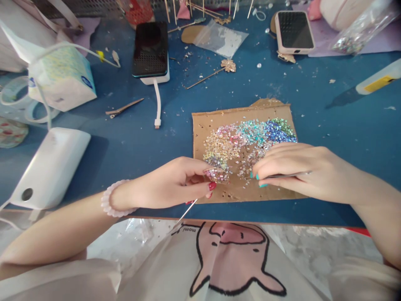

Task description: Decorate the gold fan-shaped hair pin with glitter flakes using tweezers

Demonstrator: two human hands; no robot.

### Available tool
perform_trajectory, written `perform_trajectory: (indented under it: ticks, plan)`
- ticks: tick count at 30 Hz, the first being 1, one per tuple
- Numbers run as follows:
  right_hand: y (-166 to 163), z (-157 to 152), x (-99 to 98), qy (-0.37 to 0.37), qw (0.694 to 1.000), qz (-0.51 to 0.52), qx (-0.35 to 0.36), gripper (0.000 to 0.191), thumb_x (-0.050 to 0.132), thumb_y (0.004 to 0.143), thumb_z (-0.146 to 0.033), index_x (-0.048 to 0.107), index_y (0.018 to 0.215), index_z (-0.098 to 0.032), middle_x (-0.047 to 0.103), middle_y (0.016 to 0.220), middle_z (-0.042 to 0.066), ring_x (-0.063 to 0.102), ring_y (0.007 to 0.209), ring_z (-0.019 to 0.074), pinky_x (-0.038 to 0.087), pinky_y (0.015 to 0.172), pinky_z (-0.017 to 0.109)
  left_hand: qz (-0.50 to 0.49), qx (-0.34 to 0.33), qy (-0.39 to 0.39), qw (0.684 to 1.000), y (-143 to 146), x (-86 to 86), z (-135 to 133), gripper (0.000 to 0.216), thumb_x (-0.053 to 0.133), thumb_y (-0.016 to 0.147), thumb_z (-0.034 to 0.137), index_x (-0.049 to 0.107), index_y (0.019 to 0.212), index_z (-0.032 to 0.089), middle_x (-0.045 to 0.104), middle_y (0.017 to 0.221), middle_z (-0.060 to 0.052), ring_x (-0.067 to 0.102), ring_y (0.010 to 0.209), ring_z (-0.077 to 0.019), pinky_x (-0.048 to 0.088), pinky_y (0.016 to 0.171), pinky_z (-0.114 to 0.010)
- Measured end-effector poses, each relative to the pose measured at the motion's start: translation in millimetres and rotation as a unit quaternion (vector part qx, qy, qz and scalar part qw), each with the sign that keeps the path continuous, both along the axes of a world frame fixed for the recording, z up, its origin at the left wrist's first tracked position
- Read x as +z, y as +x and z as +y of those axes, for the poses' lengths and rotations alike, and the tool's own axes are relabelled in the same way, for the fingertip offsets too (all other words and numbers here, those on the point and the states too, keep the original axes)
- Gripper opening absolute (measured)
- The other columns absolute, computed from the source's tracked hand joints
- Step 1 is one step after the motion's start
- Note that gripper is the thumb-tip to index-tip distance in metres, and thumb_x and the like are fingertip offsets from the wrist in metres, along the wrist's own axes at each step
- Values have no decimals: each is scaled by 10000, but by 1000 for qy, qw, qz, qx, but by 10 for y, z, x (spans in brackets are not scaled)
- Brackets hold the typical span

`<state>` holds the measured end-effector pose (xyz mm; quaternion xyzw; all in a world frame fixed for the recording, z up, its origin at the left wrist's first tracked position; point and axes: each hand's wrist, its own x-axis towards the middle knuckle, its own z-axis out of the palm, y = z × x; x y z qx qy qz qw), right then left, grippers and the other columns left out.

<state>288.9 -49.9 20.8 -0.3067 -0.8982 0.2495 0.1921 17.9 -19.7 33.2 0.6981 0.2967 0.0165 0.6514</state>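
Note:
My left hand (175, 184), with a beaded bracelet at the wrist, pinches a small rounded ornament (218, 175) covered in pink and multicoloured rhinestones. A thin metal stick (188, 211) slants down from beneath those fingers; whether it joins the ornament is hidden. In my right hand (294, 169) are slim metal tweezers (282, 176), their tips low over the cardboard (260, 193) and just right of the ornament. Loose rhinestones (224, 144) lie there in colour patches: yellow, pink, turquoise, blue and green. Whether the tips grip a stone is too small to tell.
Behind the cardboard lie a gold leaf-topped stick (228, 65), a plastic bag (221, 37), a black phone (151, 50) and a pink-cased phone (295, 31). At left are a hair clip (123, 108), a white power bank (52, 167) and a tissue pack (64, 77). A glue bottle (379, 77) lies right.

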Motion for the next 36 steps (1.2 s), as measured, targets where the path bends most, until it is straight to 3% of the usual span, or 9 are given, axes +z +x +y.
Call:
perform_trajectory:
  ticks: [36]
  plan:
    - [-36,-10,7,-17,1000,21,-1,99,530,918,-281,610,887,-230,705,870,-25,652,818,139,479,774,299,9,8,14,1000,-8,-25,-3,184,477,893,193,593,771,120,529,681,20,457,508,-52,376,454,-135]
